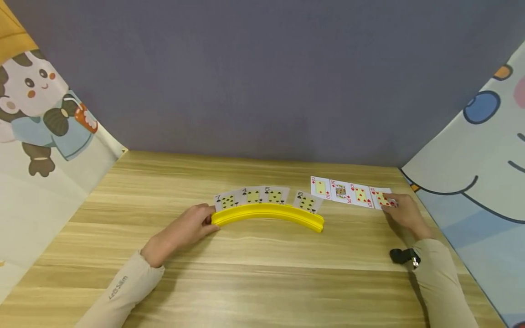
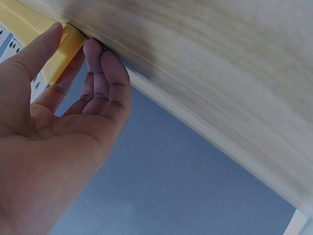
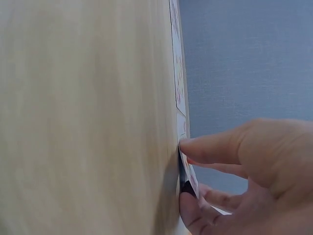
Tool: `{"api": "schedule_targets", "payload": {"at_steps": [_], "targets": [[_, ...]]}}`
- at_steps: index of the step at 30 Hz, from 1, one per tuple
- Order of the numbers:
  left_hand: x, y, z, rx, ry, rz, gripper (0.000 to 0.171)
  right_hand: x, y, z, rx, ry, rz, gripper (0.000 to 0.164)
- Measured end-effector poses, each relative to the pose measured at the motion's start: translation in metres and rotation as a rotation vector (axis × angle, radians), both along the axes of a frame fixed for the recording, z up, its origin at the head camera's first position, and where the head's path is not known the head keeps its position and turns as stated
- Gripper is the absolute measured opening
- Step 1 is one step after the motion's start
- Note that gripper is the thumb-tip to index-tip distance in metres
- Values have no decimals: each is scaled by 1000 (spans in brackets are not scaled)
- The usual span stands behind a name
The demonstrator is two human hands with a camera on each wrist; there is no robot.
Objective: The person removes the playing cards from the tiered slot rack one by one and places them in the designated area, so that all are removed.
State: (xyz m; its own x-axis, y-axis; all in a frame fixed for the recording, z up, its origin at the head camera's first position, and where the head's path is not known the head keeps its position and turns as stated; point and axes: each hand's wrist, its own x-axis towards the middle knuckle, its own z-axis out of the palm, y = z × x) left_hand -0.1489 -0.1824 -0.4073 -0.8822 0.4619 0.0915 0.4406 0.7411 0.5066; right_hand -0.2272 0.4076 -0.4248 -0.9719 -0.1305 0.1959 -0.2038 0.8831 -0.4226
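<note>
Your left hand [image 1: 184,228] pinches the holder [image 1: 262,210] at its nine o'clock end and your right hand [image 1: 406,212] pinches the end card [image 1: 379,199] at the holder's three o'clock, where a hasty slide could disturb the neighbour [image 1: 361,195] lying so close.

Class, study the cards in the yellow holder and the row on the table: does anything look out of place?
Yes: in the yellow holder, a gap sets the rightmost card apart from the other three cards, which stand close together. No spill or damage shows.
</note>
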Motion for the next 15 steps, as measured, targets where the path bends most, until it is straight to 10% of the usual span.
{"api": "schedule_targets", "payload": {"at_steps": [15], "targets": [[-1, 1, 1, -1, 6, -7, 22, 3, -1, 2, 18, 15, 10, 39]]}}
